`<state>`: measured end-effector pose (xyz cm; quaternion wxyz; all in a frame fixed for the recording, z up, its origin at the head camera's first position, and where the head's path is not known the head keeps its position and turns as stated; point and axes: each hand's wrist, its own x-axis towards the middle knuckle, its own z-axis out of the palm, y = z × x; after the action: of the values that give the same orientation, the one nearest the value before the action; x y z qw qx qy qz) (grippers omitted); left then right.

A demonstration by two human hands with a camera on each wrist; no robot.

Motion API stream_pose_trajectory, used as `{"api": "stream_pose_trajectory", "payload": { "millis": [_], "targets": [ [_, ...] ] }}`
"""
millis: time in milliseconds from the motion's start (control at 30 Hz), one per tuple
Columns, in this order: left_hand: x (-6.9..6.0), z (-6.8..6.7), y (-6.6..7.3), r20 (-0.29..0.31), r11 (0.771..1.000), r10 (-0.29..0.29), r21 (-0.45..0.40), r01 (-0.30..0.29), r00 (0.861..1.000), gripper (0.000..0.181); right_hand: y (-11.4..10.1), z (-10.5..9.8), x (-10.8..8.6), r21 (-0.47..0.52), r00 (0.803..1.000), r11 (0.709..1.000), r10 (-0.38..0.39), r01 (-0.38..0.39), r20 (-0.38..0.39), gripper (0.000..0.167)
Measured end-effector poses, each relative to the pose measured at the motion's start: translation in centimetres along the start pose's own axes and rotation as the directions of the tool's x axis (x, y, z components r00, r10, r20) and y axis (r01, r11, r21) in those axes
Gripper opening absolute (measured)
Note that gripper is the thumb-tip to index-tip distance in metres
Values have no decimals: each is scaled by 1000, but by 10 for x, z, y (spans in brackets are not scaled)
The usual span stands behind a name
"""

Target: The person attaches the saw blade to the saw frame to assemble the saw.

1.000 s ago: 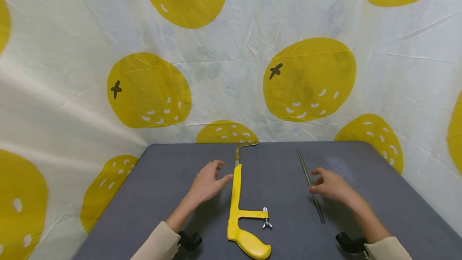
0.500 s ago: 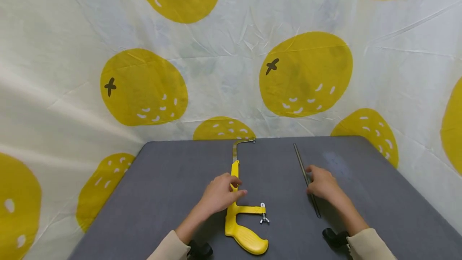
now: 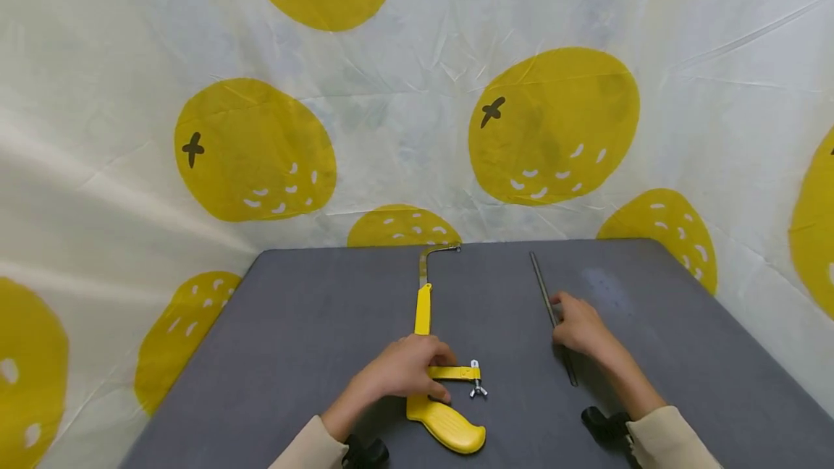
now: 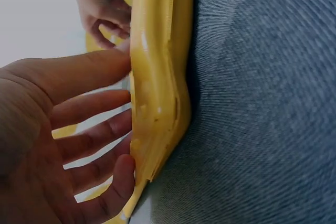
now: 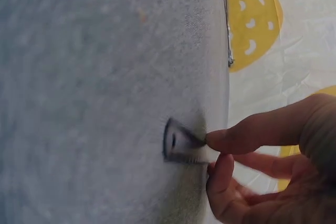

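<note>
A yellow hacksaw frame (image 3: 423,310) lies flat on the grey table, handle toward me, metal hook end at the back edge. My left hand (image 3: 405,368) is over its lower part, beside the short arm with the wing nut (image 3: 478,389). In the left wrist view, the thumb and loosely bent fingers reach the frame's (image 4: 157,77) edge; some fingertips are hidden behind it. To the right, a thin grey hacksaw blade (image 3: 539,277) lies lengthwise. My right hand (image 3: 580,326) pinches it with thumb and index finger; its holed end (image 5: 181,139) shows in the right wrist view.
The grey cloth-covered table (image 3: 326,288) ends at a fabric backdrop (image 3: 404,143) printed with yellow fruit. A pale smudge (image 3: 606,288) marks the cloth right of the blade. Black wrist mounts (image 3: 602,425) stick out below the sleeves.
My left hand has moved from left of the frame onto it, then down toward the handle. My right hand has shifted slightly left and closed on the blade. The head view has tilted a little.
</note>
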<state>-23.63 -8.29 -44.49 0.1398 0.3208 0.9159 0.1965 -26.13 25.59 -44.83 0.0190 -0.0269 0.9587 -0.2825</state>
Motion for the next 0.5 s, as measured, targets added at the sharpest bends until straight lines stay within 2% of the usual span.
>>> {"api": "stream_pose_trajectory", "payload": {
  "millis": [200,367,500],
  "targets": [
    [2,4,0,1,999,-7,33,7,1000,38,-1,3,-3,29,1000,1000,-12,12,-4,65],
    [1,5,-2,-51,996,12,88,-7,999,37,-6,4,-7,-87,1000,996,17,-20,-25,52],
    [1,5,-1,-45,990,31,139,-25,998,38,-12,4,-9,-123,999,992,37,-37,-2,50]
  ]
}}
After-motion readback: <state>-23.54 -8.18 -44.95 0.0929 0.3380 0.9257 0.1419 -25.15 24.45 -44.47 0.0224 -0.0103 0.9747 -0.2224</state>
